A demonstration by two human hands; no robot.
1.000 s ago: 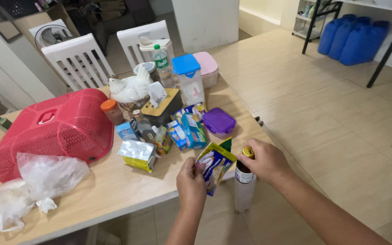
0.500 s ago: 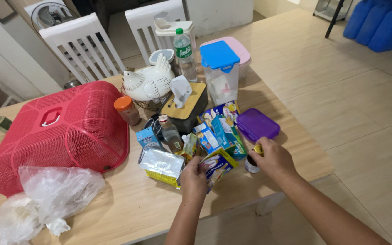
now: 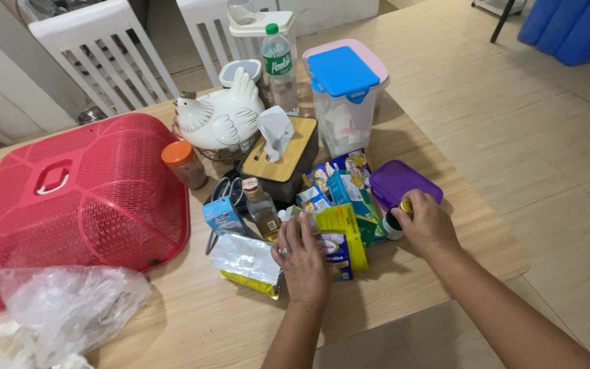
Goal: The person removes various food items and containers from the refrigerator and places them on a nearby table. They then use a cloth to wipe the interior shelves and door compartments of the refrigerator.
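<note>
Here, the left hand (image 3: 303, 261) is pressing flat, fingers spread, on a yellow-and-blue sachet (image 3: 339, 240) near the wooden table's (image 3: 192, 321) near edge, while the right hand (image 3: 429, 223) is gripping a yellow-capped bottle (image 3: 397, 217) beside a purple lidded box (image 3: 403, 183).

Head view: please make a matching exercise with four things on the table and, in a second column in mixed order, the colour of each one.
Things:
1. food cover
2. flat lidded box
3. hen figure
4. lid of the tall clear container

Colours:
A. white
B. blue
C. red
D. purple

Pairs: 1-C, 2-D, 3-A, 4-B
</note>
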